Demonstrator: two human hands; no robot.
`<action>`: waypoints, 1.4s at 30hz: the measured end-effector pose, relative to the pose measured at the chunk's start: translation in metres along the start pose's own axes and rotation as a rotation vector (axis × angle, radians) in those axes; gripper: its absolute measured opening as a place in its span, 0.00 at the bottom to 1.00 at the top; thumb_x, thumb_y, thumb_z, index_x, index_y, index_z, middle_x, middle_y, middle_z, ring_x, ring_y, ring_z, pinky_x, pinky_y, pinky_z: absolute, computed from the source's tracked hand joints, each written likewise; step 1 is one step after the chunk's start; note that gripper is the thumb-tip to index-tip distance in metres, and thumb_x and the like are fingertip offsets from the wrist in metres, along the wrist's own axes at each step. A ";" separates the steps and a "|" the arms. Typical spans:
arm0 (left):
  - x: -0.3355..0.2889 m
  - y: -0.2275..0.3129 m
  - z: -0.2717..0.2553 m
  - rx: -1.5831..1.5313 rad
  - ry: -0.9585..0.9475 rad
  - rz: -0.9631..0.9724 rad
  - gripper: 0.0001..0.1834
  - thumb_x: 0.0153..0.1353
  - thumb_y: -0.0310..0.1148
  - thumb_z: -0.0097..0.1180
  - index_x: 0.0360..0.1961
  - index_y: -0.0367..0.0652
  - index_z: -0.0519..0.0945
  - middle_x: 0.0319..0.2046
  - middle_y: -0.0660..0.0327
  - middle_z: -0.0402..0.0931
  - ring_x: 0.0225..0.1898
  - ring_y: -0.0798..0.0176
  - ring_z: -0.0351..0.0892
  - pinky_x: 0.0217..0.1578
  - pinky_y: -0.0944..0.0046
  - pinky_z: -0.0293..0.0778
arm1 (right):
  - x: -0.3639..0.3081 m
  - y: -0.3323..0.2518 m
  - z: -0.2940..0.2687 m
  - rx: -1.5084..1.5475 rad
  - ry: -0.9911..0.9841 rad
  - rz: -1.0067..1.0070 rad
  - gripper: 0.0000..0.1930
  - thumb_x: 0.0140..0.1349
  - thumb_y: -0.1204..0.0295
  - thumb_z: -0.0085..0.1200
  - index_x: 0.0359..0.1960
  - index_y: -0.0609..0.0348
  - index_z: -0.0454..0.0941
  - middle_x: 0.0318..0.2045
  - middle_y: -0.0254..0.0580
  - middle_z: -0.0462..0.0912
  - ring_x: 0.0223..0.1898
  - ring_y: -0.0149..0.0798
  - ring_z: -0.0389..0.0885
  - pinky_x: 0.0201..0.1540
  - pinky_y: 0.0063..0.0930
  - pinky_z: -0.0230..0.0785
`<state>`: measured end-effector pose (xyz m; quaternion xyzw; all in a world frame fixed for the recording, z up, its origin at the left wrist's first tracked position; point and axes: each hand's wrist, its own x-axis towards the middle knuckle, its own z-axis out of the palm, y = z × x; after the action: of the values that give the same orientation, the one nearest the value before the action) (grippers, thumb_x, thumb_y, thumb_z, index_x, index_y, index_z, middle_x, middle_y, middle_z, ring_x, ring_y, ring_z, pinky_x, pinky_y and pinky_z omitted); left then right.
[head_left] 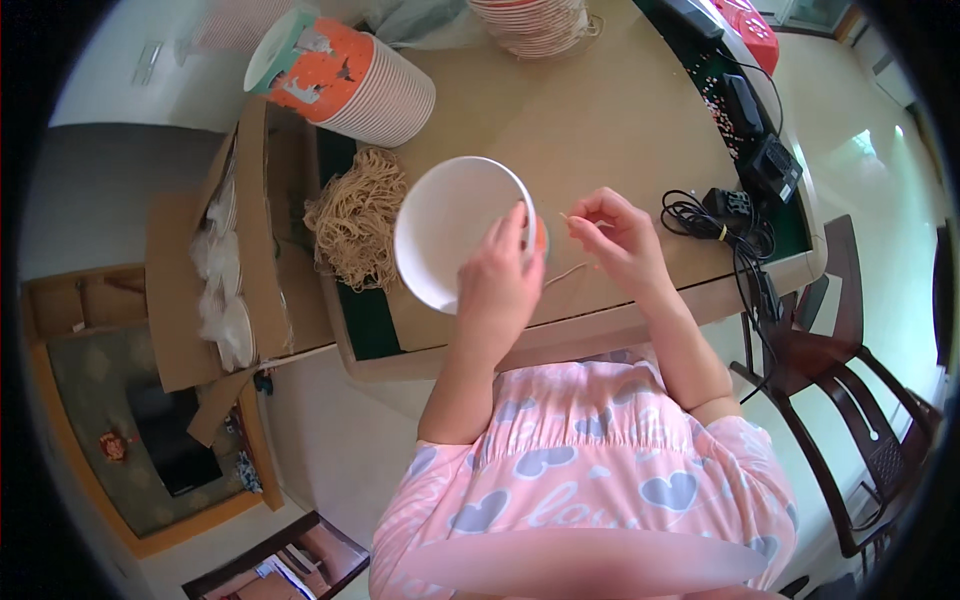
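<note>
A white paper bucket lies tipped on the table, its open mouth facing me. My left hand is closed on the bucket's right rim, fingers inside the wall; a bit of orange print shows on its outer side. Just right of the bucket, my right hand pinches what looks like the end of a thin tan cord. A short stretch of cord shows between the two hands. Left of the bucket lies a tangled heap of tan cords.
A stack of nested paper buckets leans at the back left, another stack behind. An opened cardboard box stands against the table's left side. Black cables and adapters lie along the right edge, near a dark wooden chair.
</note>
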<state>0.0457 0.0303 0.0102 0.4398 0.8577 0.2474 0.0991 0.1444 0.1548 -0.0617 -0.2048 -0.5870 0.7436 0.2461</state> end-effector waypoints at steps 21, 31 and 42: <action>-0.010 -0.014 -0.019 -0.390 -0.058 -0.128 0.20 0.56 0.19 0.50 0.52 0.37 0.74 0.39 0.56 0.79 0.34 0.66 0.78 0.35 0.66 0.78 | 0.016 -0.026 0.019 -0.296 -0.214 -0.182 0.07 0.56 0.73 0.56 0.31 0.66 0.75 0.32 0.43 0.75 0.34 0.39 0.78 0.37 0.30 0.72; -0.009 -0.011 -0.017 -0.385 -0.077 -0.119 0.21 0.55 0.19 0.51 0.53 0.37 0.74 0.39 0.55 0.78 0.34 0.65 0.78 0.33 0.66 0.77 | 0.017 -0.028 0.013 -0.365 -0.238 -0.206 0.04 0.55 0.76 0.56 0.30 0.64 0.75 0.30 0.39 0.74 0.31 0.35 0.76 0.32 0.27 0.70; -0.011 -0.011 -0.015 -0.357 -0.097 -0.101 0.21 0.57 0.18 0.50 0.54 0.36 0.73 0.39 0.59 0.79 0.37 0.69 0.79 0.39 0.69 0.76 | 0.014 -0.025 0.013 -0.329 -0.212 -0.140 0.05 0.54 0.77 0.56 0.32 0.65 0.76 0.31 0.40 0.75 0.32 0.34 0.77 0.33 0.26 0.71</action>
<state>0.0386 0.0108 0.0171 0.3830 0.8153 0.3690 0.2290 0.1285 0.1584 -0.0345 -0.1216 -0.7359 0.6363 0.1971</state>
